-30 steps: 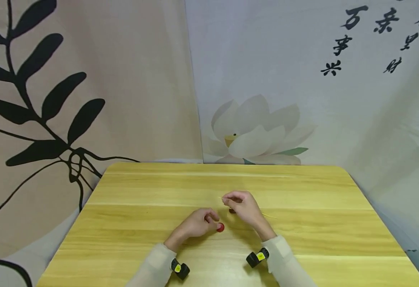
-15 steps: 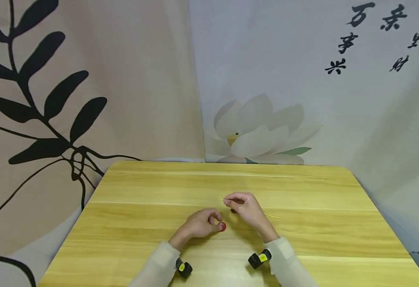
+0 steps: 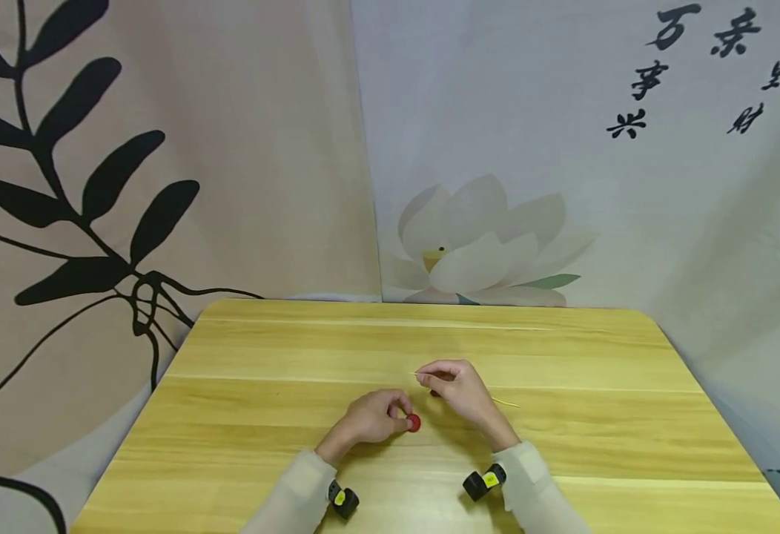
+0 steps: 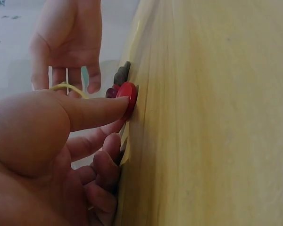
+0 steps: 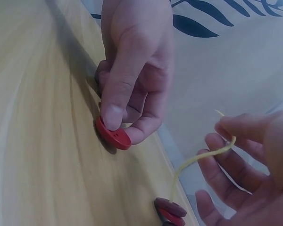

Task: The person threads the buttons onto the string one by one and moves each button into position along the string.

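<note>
A round red button (image 3: 414, 423) with small holes is pinched at its edge between the thumb and a finger of my left hand (image 3: 371, 415), just above the wooden table. To its right and a little farther back, my right hand (image 3: 455, 387) pinches a yellow string (image 5: 193, 159) close to its end, and a short tip pokes out past the fingertips. Below that hand, several dark and red buttons (image 5: 170, 207) sit on the string, close to the tabletop. The left wrist view shows the dark buttons (image 4: 121, 74) stacked behind the red one. The string's tip and the red button are apart.
The wooden table (image 3: 263, 356) reaches past both hands on all visible sides. The string's tail (image 3: 506, 404) lies on it, right of my right wrist. Printed cloth (image 3: 283, 148) hangs behind the table. Each wrist wears a small black camera (image 3: 345, 501).
The camera view has shifted slightly. The left index finger has come down a little toward the red button. Both hands keep their grips and otherwise hardly move.
</note>
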`<state>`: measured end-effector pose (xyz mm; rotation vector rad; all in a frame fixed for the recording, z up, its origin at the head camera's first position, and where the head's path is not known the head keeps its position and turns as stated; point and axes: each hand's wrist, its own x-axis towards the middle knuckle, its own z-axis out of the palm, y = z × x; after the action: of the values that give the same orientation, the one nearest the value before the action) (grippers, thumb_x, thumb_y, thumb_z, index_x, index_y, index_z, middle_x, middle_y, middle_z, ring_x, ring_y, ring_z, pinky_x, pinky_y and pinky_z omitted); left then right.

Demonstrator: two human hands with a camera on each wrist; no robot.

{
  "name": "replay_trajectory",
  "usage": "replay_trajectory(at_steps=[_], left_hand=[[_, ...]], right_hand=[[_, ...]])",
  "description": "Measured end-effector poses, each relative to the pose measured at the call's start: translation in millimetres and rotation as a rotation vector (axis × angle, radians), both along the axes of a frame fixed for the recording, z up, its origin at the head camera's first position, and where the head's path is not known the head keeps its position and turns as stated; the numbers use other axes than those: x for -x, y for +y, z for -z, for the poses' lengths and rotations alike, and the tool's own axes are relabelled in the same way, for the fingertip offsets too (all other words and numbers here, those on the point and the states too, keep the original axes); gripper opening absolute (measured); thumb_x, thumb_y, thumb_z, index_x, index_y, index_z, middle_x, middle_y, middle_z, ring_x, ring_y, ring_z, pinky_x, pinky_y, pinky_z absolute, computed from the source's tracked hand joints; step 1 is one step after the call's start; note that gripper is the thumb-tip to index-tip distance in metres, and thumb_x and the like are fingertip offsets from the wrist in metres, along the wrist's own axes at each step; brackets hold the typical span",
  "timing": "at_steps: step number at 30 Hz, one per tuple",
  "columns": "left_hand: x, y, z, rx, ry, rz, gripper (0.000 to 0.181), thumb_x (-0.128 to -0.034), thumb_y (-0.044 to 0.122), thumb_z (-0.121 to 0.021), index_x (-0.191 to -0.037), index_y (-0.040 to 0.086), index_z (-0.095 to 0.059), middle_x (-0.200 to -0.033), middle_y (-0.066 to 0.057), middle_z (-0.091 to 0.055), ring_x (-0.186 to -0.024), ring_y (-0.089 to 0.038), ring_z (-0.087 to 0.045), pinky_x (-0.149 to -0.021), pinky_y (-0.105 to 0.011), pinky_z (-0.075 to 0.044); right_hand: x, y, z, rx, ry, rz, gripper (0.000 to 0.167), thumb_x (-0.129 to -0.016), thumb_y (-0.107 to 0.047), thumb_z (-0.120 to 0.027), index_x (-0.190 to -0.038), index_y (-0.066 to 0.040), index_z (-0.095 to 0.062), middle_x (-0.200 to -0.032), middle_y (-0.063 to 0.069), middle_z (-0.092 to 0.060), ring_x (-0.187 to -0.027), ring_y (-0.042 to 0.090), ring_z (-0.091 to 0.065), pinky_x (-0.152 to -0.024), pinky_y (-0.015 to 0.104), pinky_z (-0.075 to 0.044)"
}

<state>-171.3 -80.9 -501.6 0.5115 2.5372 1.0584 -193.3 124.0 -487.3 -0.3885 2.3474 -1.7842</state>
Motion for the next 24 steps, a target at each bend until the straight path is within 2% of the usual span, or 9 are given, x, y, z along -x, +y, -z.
replay_trajectory(at_steps=[5,12,18,21,24], left_hand=[[0.0,0.7,-0.6,0.009,0.009,0.002,0.009,-0.0872,0.024,-0.074,-0.089,0.021,-0.066,-0.067,0.005,-0.052,-0.057,-0.009,-0.045,-0.054,-0.026,-0.034],[-1.0,1.3,-1.3,0.024,0.017,-0.021,0.012,-0.0854,0.026,-0.074,-0.079,0.021,-0.065,-0.065,0.007,-0.054,-0.057,-0.009,-0.047,-0.054,-0.027,-0.036],[0.1,-0.2,-0.3,-0.017,0.003,-0.045,0.011,-0.0865,0.021,-0.071,-0.076,0.017,-0.069,-0.064,0.008,-0.056,-0.058,-0.008,-0.048,-0.054,-0.025,-0.037],[1.7,-2.1,-0.4,-0.056,-0.021,-0.059,0.011,-0.0883,0.019,-0.069,-0.078,0.015,-0.072,-0.068,0.007,-0.058,-0.060,-0.010,-0.048,-0.055,-0.025,-0.038],[2.4,-3.5,-0.1,-0.090,-0.041,-0.077,0.011,-0.0891,0.018,-0.068,-0.081,0.012,-0.074,-0.076,0.004,-0.062,-0.064,-0.012,-0.050,-0.058,-0.027,-0.040]], right_hand=[[0.3,1,-1.0,0.013,0.008,-0.015,0.022,-0.096,-0.013,-0.064,-0.108,0.004,-0.072,-0.109,0.023,-0.070,-0.098,0.039,-0.065,-0.081,0.048,-0.056],[1.8,1,-1.6,0.037,-0.010,-0.012,0.023,-0.096,-0.012,-0.064,-0.109,0.005,-0.071,-0.110,0.025,-0.069,-0.098,0.039,-0.065,-0.081,0.047,-0.057],[1.4,2,-2.8,0.034,-0.014,-0.003,0.021,-0.097,-0.007,-0.060,-0.110,0.007,-0.071,-0.111,0.026,-0.068,-0.096,0.040,-0.065,-0.081,0.047,-0.057],[1.2,3,-4.3,0.029,-0.007,0.005,0.021,-0.097,-0.004,-0.058,-0.109,0.007,-0.071,-0.108,0.025,-0.069,-0.093,0.035,-0.067,-0.080,0.048,-0.057],[-3.6,3,-17.0,0.022,-0.010,0.009,0.020,-0.097,-0.001,-0.056,-0.108,0.007,-0.071,-0.099,0.020,-0.070,-0.087,0.024,-0.068,-0.081,0.051,-0.056]])
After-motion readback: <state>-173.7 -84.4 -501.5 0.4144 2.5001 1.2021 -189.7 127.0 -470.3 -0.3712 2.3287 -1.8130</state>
